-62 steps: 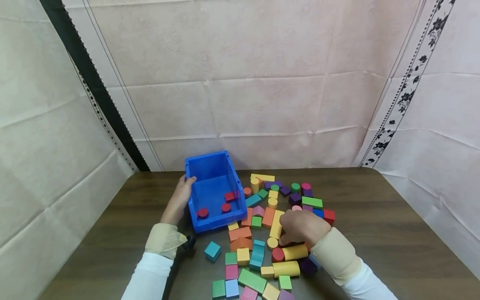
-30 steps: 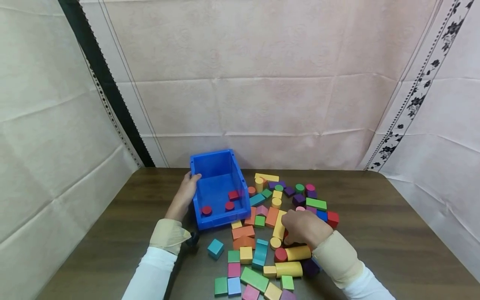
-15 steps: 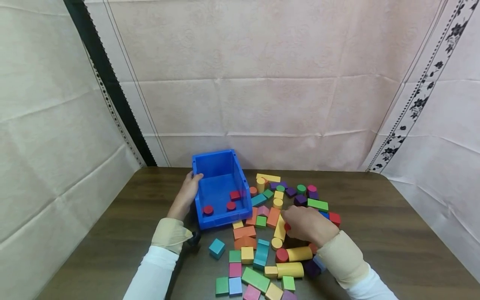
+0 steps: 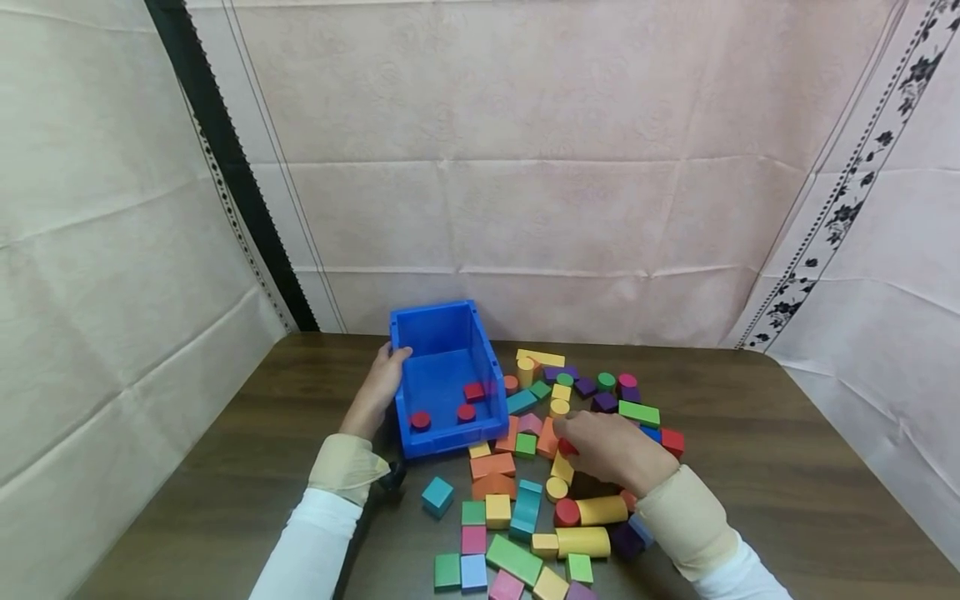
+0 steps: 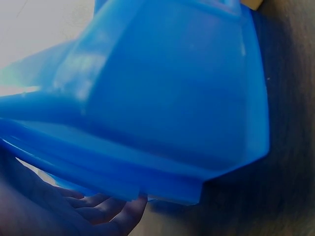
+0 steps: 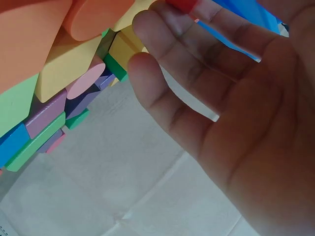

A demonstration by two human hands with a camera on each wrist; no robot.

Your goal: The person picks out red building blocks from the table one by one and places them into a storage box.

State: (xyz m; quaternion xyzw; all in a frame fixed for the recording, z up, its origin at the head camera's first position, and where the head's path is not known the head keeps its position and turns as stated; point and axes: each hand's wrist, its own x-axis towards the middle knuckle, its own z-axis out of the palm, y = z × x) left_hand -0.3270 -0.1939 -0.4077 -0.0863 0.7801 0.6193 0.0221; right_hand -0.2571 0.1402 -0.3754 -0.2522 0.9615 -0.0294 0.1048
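A blue plastic bin (image 4: 441,332) stands on the dark wooden table (image 4: 787,433), with three red pieces (image 4: 467,412) inside. My left hand (image 4: 381,385) grips the bin's left wall, thumb over the rim. In the left wrist view the bin (image 5: 162,98) fills the frame above my fingers (image 5: 98,211). My right hand (image 4: 609,450) hovers over the block pile just right of the bin and pinches a small red block (image 4: 567,448). That red block (image 6: 182,4) shows at the fingertips (image 6: 147,19) in the right wrist view.
Several coloured wooden blocks lie scattered right of and in front of the bin, among them a red cylinder (image 4: 566,512), yellow cylinders (image 4: 581,542), a teal cube (image 4: 437,495) and a red cube (image 4: 672,442). Cloth walls enclose the table.
My right hand has risen from the pile near the red cylinder with a small red block in its fingers and moved up and left. The left hand stays on the bin.
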